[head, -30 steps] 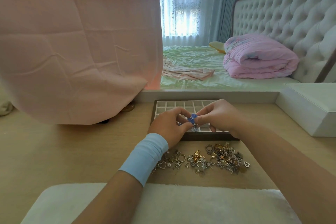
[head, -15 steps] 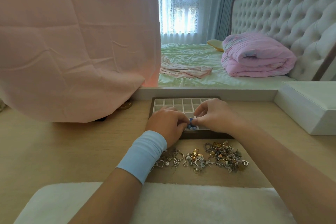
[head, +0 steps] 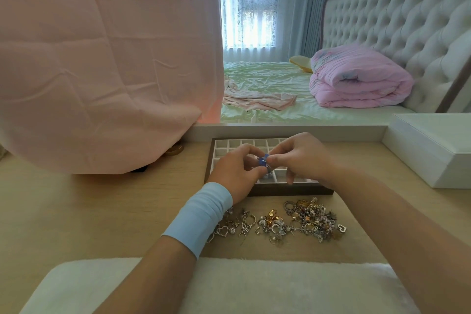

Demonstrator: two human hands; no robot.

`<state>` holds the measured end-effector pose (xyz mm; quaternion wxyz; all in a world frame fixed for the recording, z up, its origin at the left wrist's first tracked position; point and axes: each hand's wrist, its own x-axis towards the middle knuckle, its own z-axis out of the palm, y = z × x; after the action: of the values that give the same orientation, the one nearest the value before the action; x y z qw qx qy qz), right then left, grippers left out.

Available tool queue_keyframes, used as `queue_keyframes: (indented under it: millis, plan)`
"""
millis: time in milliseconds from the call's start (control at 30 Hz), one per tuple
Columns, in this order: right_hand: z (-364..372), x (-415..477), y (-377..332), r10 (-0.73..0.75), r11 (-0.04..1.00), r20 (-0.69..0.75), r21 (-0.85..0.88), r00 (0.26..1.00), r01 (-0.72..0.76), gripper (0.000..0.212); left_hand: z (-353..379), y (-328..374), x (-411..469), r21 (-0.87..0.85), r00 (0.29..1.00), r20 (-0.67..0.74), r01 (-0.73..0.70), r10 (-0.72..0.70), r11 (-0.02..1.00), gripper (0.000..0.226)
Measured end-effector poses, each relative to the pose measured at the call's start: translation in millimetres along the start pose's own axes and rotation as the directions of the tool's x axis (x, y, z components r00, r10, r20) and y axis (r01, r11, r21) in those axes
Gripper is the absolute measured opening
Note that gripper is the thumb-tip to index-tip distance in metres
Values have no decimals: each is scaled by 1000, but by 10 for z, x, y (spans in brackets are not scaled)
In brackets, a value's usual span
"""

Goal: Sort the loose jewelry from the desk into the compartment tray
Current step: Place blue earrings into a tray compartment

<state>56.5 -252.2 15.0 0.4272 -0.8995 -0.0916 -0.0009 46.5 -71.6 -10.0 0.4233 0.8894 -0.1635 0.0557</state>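
While one jewelry pile (head: 303, 222) waits, two hands (head: 265, 160) pinch one blue piece (head: 262, 160) over one tray (head: 219, 150)

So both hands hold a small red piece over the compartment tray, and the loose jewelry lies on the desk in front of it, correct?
Not quite: in the head view the small piece held by the left hand and right hand over the compartment tray is blue, not red. The loose jewelry lies as you say.

Daylight filters through sheer curtains (head: 251, 7) and grey-blue drapes (head: 303, 7) at a bedroom window, falling on a bed (head: 267, 99) with pale green sheets and a tufted cream headboard (head: 397, 23). A folded pink quilt (head: 356, 79) lies against the headboard, a yellow pillow (head: 300, 62) beside it. Pink cloth (head: 102, 58) drapes over the light wooden desk (head: 89, 211) at left.
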Motion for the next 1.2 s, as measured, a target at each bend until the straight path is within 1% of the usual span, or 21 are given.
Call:
queue_keyframes:
  millis: [100,200,233,333,400,500,600,733,800,867,933,1033,1100,1200]
  plan:
    - [0,-16,28,91,989,5,113,996,-91,14,17,2,-2,-19,999,-13,29,-29,999,24]
    - [45,-9,69,135,984,-14,117,991,-133,15,46,-6,-8,52,999,-30,47,-45,998,24]
    - [70,5,77,136,986,-33,100,990,-132,14,52,-4,-13,99,999,-36,34,-30,994,22]
    - [111,57,85,100,994,-103,-35,990,-104,9,56,19,-26,245,998,-49,-33,47,969,16]
    - [109,60,60,84,990,-124,-98,989,-96,9,54,28,-31,317,994,-66,-67,92,946,12]
    - [85,65,67,81,987,-143,-128,986,-100,11,48,17,-12,320,993,-53,-85,108,944,7]
    - [86,78,107,91,983,-116,-148,989,-108,13,27,-1,8,396,992,-21,-107,125,912,10]
    - [91,64,105,57,971,-75,-230,996,-73,13,-17,-13,14,418,976,-91,-145,200,897,10]
    - [86,49,79,43,956,-71,-288,997,-61,15,-35,-28,18,457,972,-111,-136,208,879,15]
    - [77,40,45,39,936,-72,-347,997,-61,16,-40,-40,21,483,979,-70,-134,191,865,21]
    - [64,29,9,23,904,-86,-424,996,-58,15,-22,-51,26,490,984,6,-160,180,857,26]
    - [48,22,-19,22,871,-76,-488,997,-56,14,-3,-68,36,495,983,60,-181,175,850,23]
    - [66,19,-14,26,859,-88,-507,996,-67,16,-11,-87,41,510,982,59,-184,179,840,21]
    - [138,27,19,-7,885,-118,-463,993,-49,15,-31,-95,33,552,980,62,-193,191,811,23]
